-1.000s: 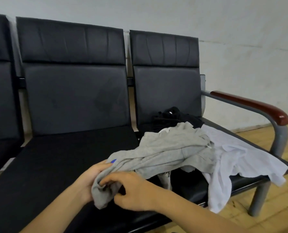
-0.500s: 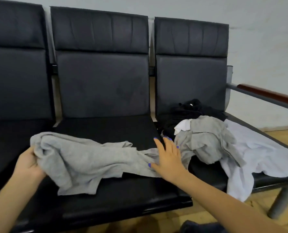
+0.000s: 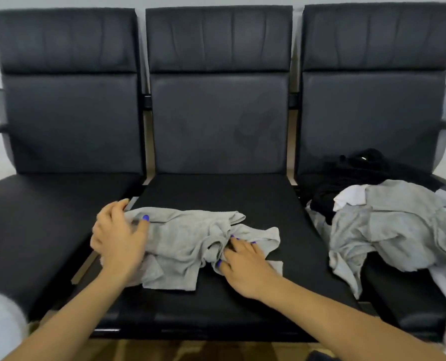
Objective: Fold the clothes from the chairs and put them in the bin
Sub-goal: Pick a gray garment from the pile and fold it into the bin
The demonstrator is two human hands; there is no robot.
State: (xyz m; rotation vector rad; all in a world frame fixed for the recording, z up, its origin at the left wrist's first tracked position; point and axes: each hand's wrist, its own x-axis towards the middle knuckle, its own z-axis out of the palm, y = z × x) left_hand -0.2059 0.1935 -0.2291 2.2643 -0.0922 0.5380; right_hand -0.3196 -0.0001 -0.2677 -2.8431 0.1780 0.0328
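- The small grey cloth [image 3: 188, 243] lies bunched up on the middle seat [image 3: 216, 194] of the row of black chairs, likely because that seat is flat and bare, a good place to spread and fold it
- The left hand [image 3: 119, 237] rests on the left end of the grey cloth, fingers loosely spread and bent over the edge; it looks like it holds that end down so the cloth does not slide
- The right hand [image 3: 244, 264] lies on the right part of the cloth with its fingertips [image 3: 233, 239] tucked into a wrinkle; I think it is about to pull or smooth that part flat, but I cannot tell if it really pinches the cloth
- The cloth is not folded yet; it is crumpled, with one flap hanging toward the front of the seat
- The other clothes wait in a pile [image 3: 388, 220] on the right seat [image 3: 404, 303], well apart from the hands: grey on top, a black one [image 3: 357, 170] behind, some white at the side
- No bin can be seen here, so I think putting clothes away comes much later
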